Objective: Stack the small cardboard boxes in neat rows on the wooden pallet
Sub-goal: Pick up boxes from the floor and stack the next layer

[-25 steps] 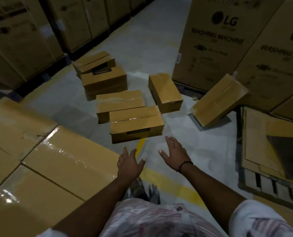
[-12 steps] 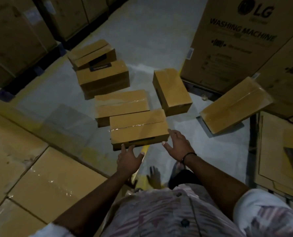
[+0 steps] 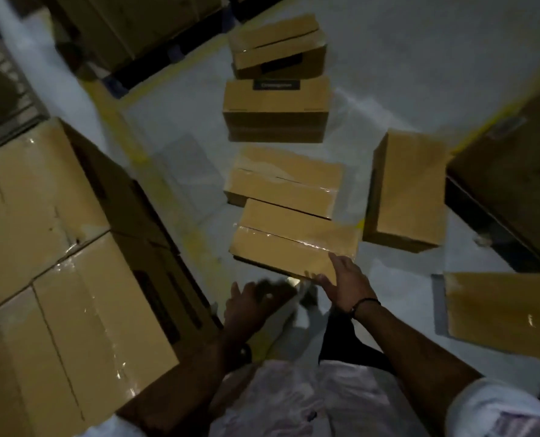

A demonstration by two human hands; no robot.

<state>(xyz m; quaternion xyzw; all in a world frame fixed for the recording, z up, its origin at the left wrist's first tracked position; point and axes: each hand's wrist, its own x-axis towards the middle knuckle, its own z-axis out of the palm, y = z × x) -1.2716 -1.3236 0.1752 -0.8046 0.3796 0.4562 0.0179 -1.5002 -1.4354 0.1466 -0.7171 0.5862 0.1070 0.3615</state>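
Several small brown cardboard boxes lie on the grey floor in front of me. The nearest small box (image 3: 290, 238) rests partly against a second one (image 3: 281, 181) behind it. My right hand (image 3: 344, 279) grips its near right corner, fingers on the top and thumb at the edge. My left hand (image 3: 253, 301) is blurred by motion, fingers spread, just below the box's near edge, apart from it as far as I can tell. Further back are a third box (image 3: 275, 105) and an open-flapped one (image 3: 275, 42). Another small box (image 3: 410, 190) sits to the right. No wooden pallet is in view.
Large taped cartons (image 3: 41, 216) fill the left side, close to my left arm. A big dark carton (image 3: 514, 171) stands at the right, with a flat brown box (image 3: 498, 310) lying in front of it. A yellow floor line (image 3: 155, 184) runs along the left cartons.
I have stepped forward and leaned over the boxes. My right hand went from open in the air to gripping the nearest box's corner; my left hand moved up toward its near edge.
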